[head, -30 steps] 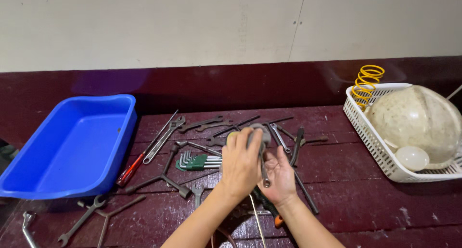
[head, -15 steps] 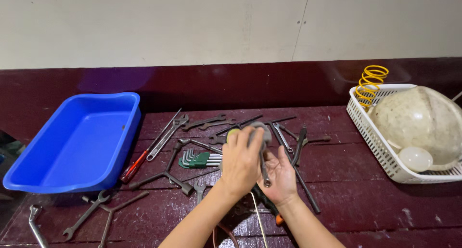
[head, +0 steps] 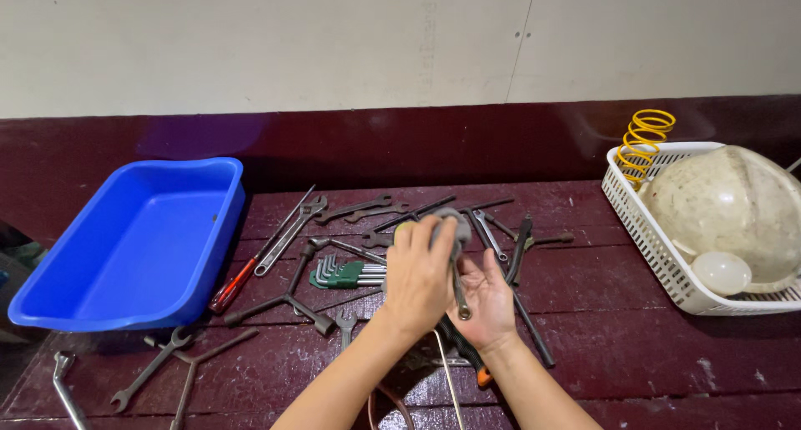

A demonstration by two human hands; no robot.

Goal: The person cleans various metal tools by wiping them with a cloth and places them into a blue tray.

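Centrally, two hands: left hand [head: 420, 281], right hand [head: 487, 301]; one wrench [head: 458, 281] (gripped).

Left hand [head: 417, 280] closes around a grey wrench [head: 457, 273], its shaft lying over the open palm of the right hand [head: 488, 301], above the maroon tabletop [head: 634, 330]. Loose wrenches and a green hex key set [head: 346, 275] lie scattered just behind. Blue tub [head: 125, 246] far left, white basket [head: 659, 255] far right.

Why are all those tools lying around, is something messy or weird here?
Yes. Wrenches, a hex key set and a screwdriver lie scattered every which way on the worn table, while the blue tub beside them sits empty. A yellow spring pokes out of the white basket.
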